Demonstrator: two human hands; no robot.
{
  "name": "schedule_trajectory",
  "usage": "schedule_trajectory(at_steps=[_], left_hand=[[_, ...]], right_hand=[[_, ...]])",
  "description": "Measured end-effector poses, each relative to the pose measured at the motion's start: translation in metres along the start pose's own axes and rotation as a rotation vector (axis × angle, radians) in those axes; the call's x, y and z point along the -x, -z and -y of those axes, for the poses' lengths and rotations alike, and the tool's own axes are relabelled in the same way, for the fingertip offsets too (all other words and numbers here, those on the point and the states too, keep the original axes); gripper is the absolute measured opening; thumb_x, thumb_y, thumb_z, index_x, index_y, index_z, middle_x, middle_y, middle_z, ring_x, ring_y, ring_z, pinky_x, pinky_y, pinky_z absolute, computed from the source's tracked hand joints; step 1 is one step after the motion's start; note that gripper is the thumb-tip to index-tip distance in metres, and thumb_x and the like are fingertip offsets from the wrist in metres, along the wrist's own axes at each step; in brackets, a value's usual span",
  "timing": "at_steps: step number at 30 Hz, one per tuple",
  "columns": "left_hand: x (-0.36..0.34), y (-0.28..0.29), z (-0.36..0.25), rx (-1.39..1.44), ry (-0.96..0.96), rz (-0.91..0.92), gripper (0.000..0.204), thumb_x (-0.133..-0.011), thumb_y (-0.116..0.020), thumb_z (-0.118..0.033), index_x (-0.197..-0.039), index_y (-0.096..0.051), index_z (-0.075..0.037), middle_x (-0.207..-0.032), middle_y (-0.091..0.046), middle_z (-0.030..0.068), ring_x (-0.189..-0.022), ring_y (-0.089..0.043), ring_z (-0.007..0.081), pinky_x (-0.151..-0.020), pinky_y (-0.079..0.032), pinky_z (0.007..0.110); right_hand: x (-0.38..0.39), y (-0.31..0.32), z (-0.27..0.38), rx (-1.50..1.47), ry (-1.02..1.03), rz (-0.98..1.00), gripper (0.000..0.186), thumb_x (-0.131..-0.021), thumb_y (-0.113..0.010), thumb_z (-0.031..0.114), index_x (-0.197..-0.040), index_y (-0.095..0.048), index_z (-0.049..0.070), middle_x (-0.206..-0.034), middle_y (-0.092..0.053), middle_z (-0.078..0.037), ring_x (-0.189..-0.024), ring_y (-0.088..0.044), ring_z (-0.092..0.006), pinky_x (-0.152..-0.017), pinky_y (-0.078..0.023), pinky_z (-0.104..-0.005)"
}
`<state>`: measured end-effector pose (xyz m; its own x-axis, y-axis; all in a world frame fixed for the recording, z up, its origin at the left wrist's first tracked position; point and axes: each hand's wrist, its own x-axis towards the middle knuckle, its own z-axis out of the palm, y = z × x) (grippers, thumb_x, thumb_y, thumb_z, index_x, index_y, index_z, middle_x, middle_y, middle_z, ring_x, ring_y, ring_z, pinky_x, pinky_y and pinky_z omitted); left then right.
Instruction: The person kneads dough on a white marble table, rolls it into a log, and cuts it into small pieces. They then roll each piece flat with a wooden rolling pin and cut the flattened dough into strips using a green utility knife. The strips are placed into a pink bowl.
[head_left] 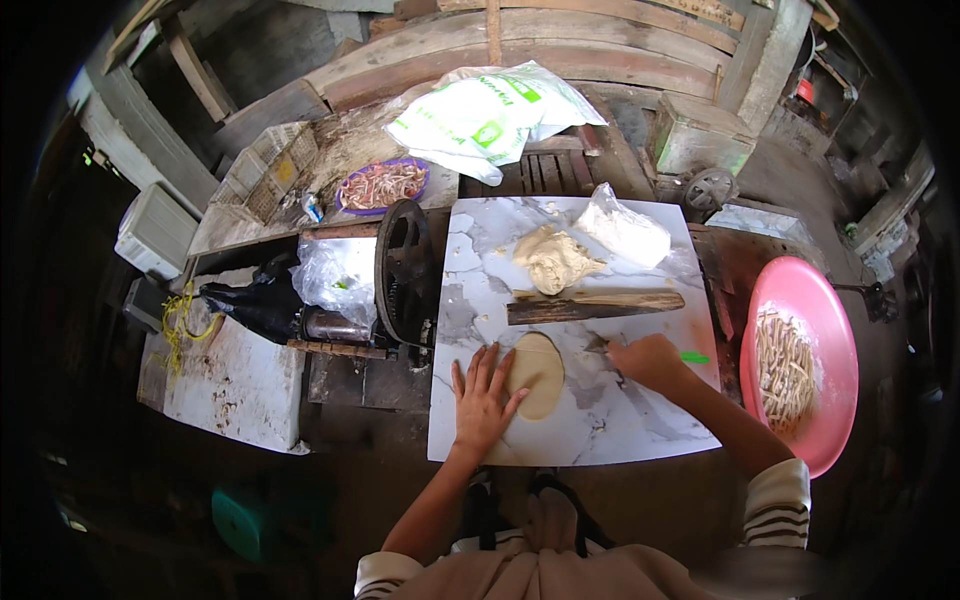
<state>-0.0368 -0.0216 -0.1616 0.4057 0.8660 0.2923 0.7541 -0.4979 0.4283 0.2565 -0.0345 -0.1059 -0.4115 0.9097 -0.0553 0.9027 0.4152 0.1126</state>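
On the white marbled board [640, 430], a flat oval sheet of dough [541, 385] lies in front of me. My left hand [483, 395] rests with spread fingers along the dough's left edge. To the right of the sheet, my right hand [643, 360] is closed round a knife [693, 357]; its green handle end sticks out on one side and a short grey part shows on the other, apart from the dough. Beyond both hands lies a dark wooden stick [595, 307]. Behind it sit a lump of dough [555, 258] and a clear bag of white flour [625, 230].
A pink basin [848, 370] of floured strips stands right of the board. To the left is a hand-wheel machine [405, 270] with a plastic bag on it. Farther back are a purple-rimmed tray [383, 187] of strips, a plastic crate [262, 172] and a large white-green sack [490, 115].
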Motion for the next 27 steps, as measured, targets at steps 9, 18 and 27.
schedule_trajectory(at_steps=[9, 18, 27], left_hand=[[-0.040, -0.024, 0.005, 0.138, 0.091, -0.089, 0.034, -0.083, -0.063, -0.023, -0.113, -0.054, -0.011, -0.109, -0.049, 0.0106, -0.105, -0.044, 0.0305, -0.087, -0.034, 0.046], [-0.061, -0.035, 0.003, 0.359, 0.141, -0.032, 0.026, -0.077, -0.066, -0.009, -0.100, -0.055, -0.008, -0.091, -0.057, 0.0109, -0.087, -0.054, 0.0286, -0.080, -0.040, 0.043], [-0.073, 0.005, -0.020, 0.786, -0.029, -0.147, 0.019, -0.079, -0.067, 0.000, -0.093, -0.056, 0.000, -0.084, -0.061, 0.0122, -0.074, -0.063, 0.0248, -0.066, -0.051, 0.033]], right_hand=[[0.011, -0.032, -0.003, -0.012, -0.287, -0.156, 0.027, -0.089, -0.055, 0.034, -0.093, -0.056, 0.008, -0.095, -0.060, -0.011, -0.082, -0.061, -0.0242, -0.063, -0.052, -0.0370], [-0.051, -0.025, 0.074, -0.430, -0.126, -0.400, 0.040, -0.086, -0.060, 0.023, -0.118, -0.049, 0.003, -0.119, -0.048, -0.019, -0.112, -0.046, -0.0346, -0.096, -0.038, -0.0427], [-0.057, 0.000, 0.072, -1.266, -0.451, -0.291, 0.016, -0.083, -0.065, 0.013, -0.089, -0.056, 0.002, -0.069, -0.061, -0.012, -0.072, -0.062, -0.0256, -0.066, -0.047, -0.0366]])
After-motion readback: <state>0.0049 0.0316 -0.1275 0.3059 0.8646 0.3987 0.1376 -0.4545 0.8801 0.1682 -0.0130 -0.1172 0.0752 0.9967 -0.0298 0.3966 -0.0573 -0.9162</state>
